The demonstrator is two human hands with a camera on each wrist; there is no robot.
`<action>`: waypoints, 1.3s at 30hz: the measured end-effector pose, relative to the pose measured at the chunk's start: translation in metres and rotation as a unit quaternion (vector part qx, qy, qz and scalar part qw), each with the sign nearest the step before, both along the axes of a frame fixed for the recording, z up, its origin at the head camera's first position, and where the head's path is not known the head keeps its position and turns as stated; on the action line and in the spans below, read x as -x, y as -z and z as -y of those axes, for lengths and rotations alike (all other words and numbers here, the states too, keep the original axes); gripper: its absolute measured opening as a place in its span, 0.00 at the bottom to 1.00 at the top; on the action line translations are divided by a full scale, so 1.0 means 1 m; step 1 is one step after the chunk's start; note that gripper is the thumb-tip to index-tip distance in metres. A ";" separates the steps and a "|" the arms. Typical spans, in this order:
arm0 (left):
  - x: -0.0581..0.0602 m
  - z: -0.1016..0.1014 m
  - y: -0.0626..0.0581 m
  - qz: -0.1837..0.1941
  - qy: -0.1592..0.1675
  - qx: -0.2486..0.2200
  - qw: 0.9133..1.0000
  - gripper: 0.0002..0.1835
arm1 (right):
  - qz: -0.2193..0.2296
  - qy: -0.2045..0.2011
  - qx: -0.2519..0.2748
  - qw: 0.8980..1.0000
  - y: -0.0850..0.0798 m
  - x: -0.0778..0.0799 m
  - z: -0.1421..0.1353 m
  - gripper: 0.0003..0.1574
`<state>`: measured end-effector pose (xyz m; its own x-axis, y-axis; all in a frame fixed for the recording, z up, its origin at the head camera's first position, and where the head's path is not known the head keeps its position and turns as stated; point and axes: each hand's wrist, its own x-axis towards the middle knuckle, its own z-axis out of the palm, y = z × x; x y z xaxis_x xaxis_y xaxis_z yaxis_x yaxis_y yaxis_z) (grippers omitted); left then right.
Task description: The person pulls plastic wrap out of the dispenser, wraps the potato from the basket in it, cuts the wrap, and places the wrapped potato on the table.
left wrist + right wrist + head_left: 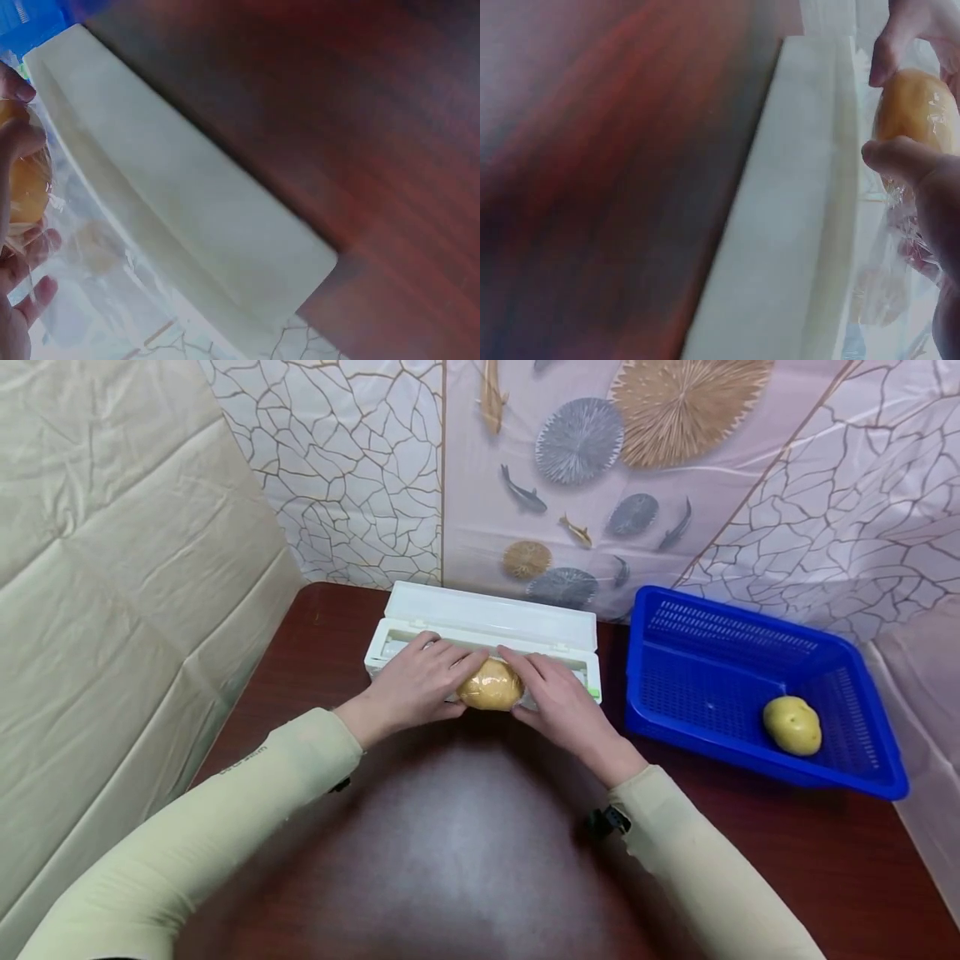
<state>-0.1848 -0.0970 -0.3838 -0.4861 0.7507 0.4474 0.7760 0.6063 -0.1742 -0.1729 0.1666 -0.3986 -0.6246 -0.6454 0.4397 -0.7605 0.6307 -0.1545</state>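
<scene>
Holding the film-wrapped potato (491, 686) between them, my left hand (420, 683) and right hand (561, 697) curl round its opposite sides, equally near. I read its long axis as running hand to hand, roughly parallel to the tabletop's (465, 852) far edge; it sits over the open white box (495, 612) near that edge.

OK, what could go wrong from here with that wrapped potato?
The clear film bunches loosely beside the right hand, so it may cling to the skin and wrinkle or tear. The potato is rounded and glossy under its wrap; if that hand or the left hand eases off, it might slip onto the open white box or table.
</scene>
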 end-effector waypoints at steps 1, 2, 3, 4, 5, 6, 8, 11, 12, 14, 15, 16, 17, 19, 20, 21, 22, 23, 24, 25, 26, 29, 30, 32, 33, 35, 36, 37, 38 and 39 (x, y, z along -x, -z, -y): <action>0.001 0.000 -0.003 0.004 0.001 0.003 1.000 0.40 | 0.001 0.002 -0.004 1.000 -0.003 0.001 0.000 0.54; 0.003 0.000 -0.008 0.009 0.002 0.008 1.000 0.40 | 0.003 0.004 -0.007 1.000 -0.007 0.003 0.000 0.52; 0.004 0.000 -0.012 0.013 0.002 0.012 1.000 0.40 | 0.004 0.005 -0.009 1.000 -0.010 0.004 -0.001 0.51; 0.006 0.000 -0.017 0.018 0.002 0.017 1.000 0.40 | 0.003 0.006 -0.010 1.000 -0.013 0.006 -0.001 0.50; 0.008 -0.001 -0.022 0.023 0.001 0.023 0.999 0.39 | 0.002 0.007 -0.011 1.000 -0.016 0.008 -0.002 0.49; 0.010 -0.001 -0.028 0.029 0.001 0.030 0.999 0.38 | -0.001 0.007 -0.010 1.000 -0.020 0.009 -0.002 0.48; 0.014 -0.002 -0.038 0.044 -0.001 0.040 0.998 0.37 | -0.007 0.007 -0.004 1.000 -0.026 0.013 -0.003 0.47; 0.022 -0.003 -0.052 0.076 -0.003 0.047 0.996 0.36 | -0.014 0.005 0.003 1.000 -0.034 0.020 -0.003 0.47; 0.024 -0.003 -0.057 0.085 -0.004 0.048 0.995 0.36 | -0.015 0.006 0.005 1.000 -0.037 0.022 -0.003 0.47; 0.029 -0.003 -0.063 0.100 -0.006 0.048 0.994 0.37 | -0.014 0.007 0.007 1.000 -0.042 0.027 -0.003 0.47; 0.031 -0.003 -0.066 0.107 -0.008 0.048 0.993 0.37 | -0.011 0.008 0.007 1.000 -0.045 0.029 -0.003 0.46; 0.033 -0.003 -0.069 0.112 -0.010 0.047 0.992 0.38 | -0.009 0.010 0.006 1.000 -0.047 0.031 -0.002 0.46; 0.035 -0.003 -0.072 0.118 -0.013 0.047 0.992 0.38 | -0.007 0.012 0.006 1.000 -0.050 0.033 -0.002 0.46; 0.039 -0.004 -0.077 0.127 -0.017 0.044 0.991 0.39 | -0.002 0.016 0.007 1.000 -0.054 0.037 -0.002 0.45; 0.041 -0.004 -0.079 0.131 -0.018 0.041 0.990 0.39 | -0.002 0.017 0.009 1.000 -0.056 0.039 -0.002 0.45; 0.043 -0.005 -0.081 0.133 -0.020 0.038 0.990 0.39 | -0.003 0.019 0.011 1.000 -0.058 0.041 -0.002 0.44; 0.044 -0.006 -0.082 0.133 -0.020 0.034 0.990 0.39 | -0.005 0.019 0.013 1.000 -0.061 0.042 -0.002 0.45; 0.046 -0.006 -0.084 0.134 -0.020 0.030 0.990 0.39 | -0.006 0.019 0.016 1.000 -0.062 0.044 -0.003 0.45; 0.047 -0.006 -0.085 0.134 -0.020 0.025 0.990 0.39 | -0.008 0.019 0.017 1.000 -0.064 0.045 -0.003 0.45; 0.048 -0.007 -0.086 0.134 -0.021 0.022 0.991 0.39 | -0.011 0.018 0.017 1.000 -0.066 0.046 -0.003 0.45; 0.049 -0.007 -0.087 0.134 -0.022 0.019 0.991 0.39 | -0.013 0.018 0.017 1.000 -0.068 0.048 -0.003 0.46; 0.052 -0.007 -0.092 0.133 -0.025 0.016 0.991 0.38 | -0.018 0.017 0.015 1.000 -0.073 0.053 -0.002 0.46; 0.053 -0.007 -0.095 0.133 -0.025 0.015 0.991 0.38 | -0.021 0.016 0.014 1.000 -0.076 0.054 -0.002 0.46; 0.055 -0.007 -0.100 0.134 -0.026 0.014 0.991 0.38 | -0.025 0.015 0.013 0.999 -0.080 0.057 -0.002 0.46; 0.056 -0.007 -0.102 0.133 -0.026 0.013 0.991 0.38 | -0.026 0.014 0.012 0.999 -0.083 0.059 -0.002 0.46; 0.057 -0.006 -0.107 0.132 -0.027 0.011 0.991 0.38 | -0.027 0.013 0.012 0.999 -0.088 0.061 -0.001 0.45; 0.057 -0.006 -0.109 0.133 -0.028 0.010 0.991 0.38 | -0.028 0.012 0.012 0.999 -0.090 0.061 -0.001 0.45; 0.058 -0.007 -0.111 0.132 -0.031 0.011 0.991 0.38 | -0.030 0.011 0.011 0.999 -0.093 0.062 -0.001 0.45; 0.058 -0.007 -0.113 0.131 -0.033 0.010 0.991 0.38 | -0.032 0.010 0.011 0.999 -0.095 0.063 -0.001 0.45; 0.058 -0.007 -0.115 0.130 -0.036 0.009 0.991 0.38 | -0.036 0.008 0.012 0.999 -0.097 0.064 -0.001 0.45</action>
<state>-0.2430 -0.0902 -0.2689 -0.6353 0.7169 0.2871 0.7512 0.6599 0.0144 -0.2367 0.1672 -0.3016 -0.6003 -0.6248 0.4992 -0.7606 0.6390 -0.1149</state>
